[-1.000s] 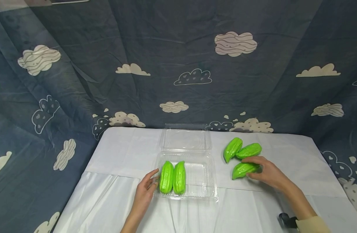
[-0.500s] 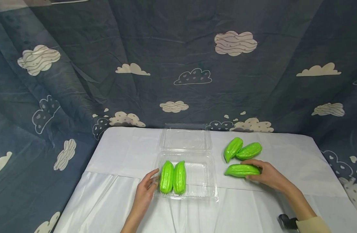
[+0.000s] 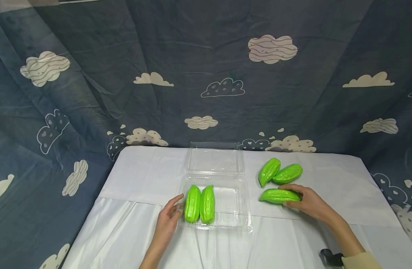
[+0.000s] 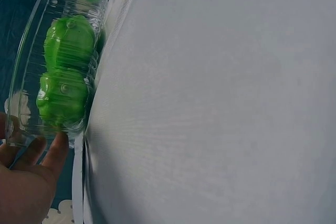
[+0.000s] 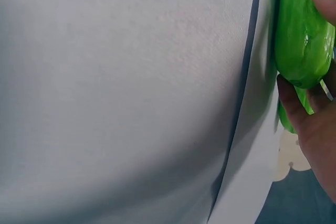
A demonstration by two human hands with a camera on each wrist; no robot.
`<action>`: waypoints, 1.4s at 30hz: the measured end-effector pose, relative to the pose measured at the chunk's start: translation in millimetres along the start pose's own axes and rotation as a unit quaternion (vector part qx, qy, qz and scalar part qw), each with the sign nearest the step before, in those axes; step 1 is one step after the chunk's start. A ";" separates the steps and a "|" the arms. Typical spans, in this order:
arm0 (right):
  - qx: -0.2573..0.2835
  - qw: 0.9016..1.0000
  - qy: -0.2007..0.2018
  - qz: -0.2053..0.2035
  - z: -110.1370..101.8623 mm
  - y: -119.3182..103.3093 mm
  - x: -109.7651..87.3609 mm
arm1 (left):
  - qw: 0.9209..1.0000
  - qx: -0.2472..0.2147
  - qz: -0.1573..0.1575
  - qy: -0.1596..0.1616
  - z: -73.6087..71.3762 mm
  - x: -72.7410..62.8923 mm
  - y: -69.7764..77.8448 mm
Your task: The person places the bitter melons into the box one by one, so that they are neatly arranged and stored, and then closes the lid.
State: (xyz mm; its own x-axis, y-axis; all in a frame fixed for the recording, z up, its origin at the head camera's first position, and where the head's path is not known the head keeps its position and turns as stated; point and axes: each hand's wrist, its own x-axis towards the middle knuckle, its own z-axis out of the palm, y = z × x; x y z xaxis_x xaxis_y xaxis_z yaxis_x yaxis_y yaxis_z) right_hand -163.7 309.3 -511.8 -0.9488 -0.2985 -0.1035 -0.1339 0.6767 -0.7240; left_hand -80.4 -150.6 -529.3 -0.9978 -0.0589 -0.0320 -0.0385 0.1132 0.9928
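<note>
My right hand (image 3: 311,203) grips the right end of a glossy green ridged fruit (image 3: 276,196), with a pointed tip facing left. In the right wrist view, thumb and fingers lie on either side of that fruit (image 5: 302,35). Two similar fruits (image 3: 269,172) lie just behind it, touching each other. On the left, an open clear plastic clamshell container (image 3: 231,203) holds two more (image 3: 192,203), side by side in its left half. My left hand (image 3: 166,220) touches the container's left wall, its fingertips against the plastic in the left wrist view.
The container's clear lid (image 3: 214,161) lies folded back toward the rear edge. White cloth (image 3: 135,224) covers the table. A dark curtain (image 3: 179,48) with cloud prints hangs behind and to both sides. A small black object (image 3: 331,257) is by the right sleeve.
The fruit in my right hand has turned, so its pointed tip swung left and it lies more level. It looks the same as half a second ago. My left hand has stayed put.
</note>
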 end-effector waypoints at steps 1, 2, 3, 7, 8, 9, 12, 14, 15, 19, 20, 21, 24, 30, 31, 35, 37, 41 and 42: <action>-0.004 1.000 0.002 0.001 0.3 -0.3 -0.4 | 1.000 -0.001 -0.001 0.000 -0.1 -0.1 -0.1; -0.006 1.000 0.003 0.003 0.6 -0.6 -0.8 | 1.000 -0.001 -0.002 0.000 -0.2 -0.1 -0.2; -0.009 1.000 0.006 0.007 1.1 -0.9 -1.4 | 1.000 -0.001 -0.002 0.001 -0.3 -0.2 -0.1; -0.019 0.999 0.022 0.029 3.6 -2.2 -5.6 | 1.000 0.001 -0.005 0.003 -0.5 -0.3 -0.3; -0.023 0.999 0.026 0.033 4.2 -2.6 -6.9 | 1.000 -0.001 -0.005 0.004 -0.5 -0.4 -0.4; -0.027 0.999 0.030 0.037 4.7 -3.0 -8.3 | 1.000 -0.001 -0.005 0.004 -0.6 -0.3 -0.4; -0.038 0.998 0.038 0.041 5.9 -4.4 -11.8 | 1.000 -0.003 -0.004 0.004 -0.7 -0.1 -0.6; -0.042 0.997 0.044 0.043 6.3 -5.1 -14.0 | 1.000 -0.003 -0.002 0.004 -0.5 0.1 -1.3; -0.045 0.997 0.046 0.045 6.6 -5.3 -15.0 | 1.000 -0.001 -0.002 0.004 -0.4 0.2 -1.6; -0.046 0.996 0.055 0.049 8.3 -5.0 -19.5 | 1.000 0.000 0.003 0.004 -0.1 0.1 -2.7; -0.046 0.996 0.056 0.049 9.1 -4.9 -20.6 | 1.000 0.000 0.005 0.004 0.0 0.1 -2.7; -0.044 0.996 0.058 0.047 10.1 -5.1 -21.8 | 1.000 0.000 0.004 0.004 0.0 0.0 -2.4; -0.042 0.996 0.068 0.041 13.1 -6.2 -25.1 | 1.000 -0.002 0.002 0.004 -0.3 -0.1 -1.7; -0.029 0.995 0.092 0.039 18.1 -12.4 -30.7 | 1.000 -0.004 0.004 0.003 -0.8 -0.2 -0.5; -0.024 0.994 0.097 0.040 19.1 -14.0 -31.6 | 1.000 -0.004 0.004 0.004 -0.7 -0.2 -0.3; -0.005 0.993 0.114 0.038 23.3 -19.7 -35.1 | 1.000 -0.004 0.004 0.007 -0.6 -0.2 0.2; 0.003 0.992 0.117 0.037 25.0 -22.6 -36.9 | 1.000 -0.003 0.002 0.007 -0.6 -0.1 0.3; 0.001 0.992 0.125 0.036 27.3 -29.3 -40.8 | 1.000 0.000 -0.002 0.007 -0.5 -0.1 -0.1; 0.003 0.991 0.126 0.037 27.9 -31.2 -41.7 | 1.000 0.000 -0.003 0.007 -0.5 -0.1 -0.2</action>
State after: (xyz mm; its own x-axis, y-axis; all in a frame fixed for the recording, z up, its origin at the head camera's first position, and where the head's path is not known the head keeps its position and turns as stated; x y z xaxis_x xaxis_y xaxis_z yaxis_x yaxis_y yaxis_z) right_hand -112.0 281.8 -503.9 -0.9974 -0.0700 0.0159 -0.0598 0.6870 -0.7242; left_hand -80.3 -151.1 -529.5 -0.9966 -0.0736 -0.0368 -0.0450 0.1129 0.9926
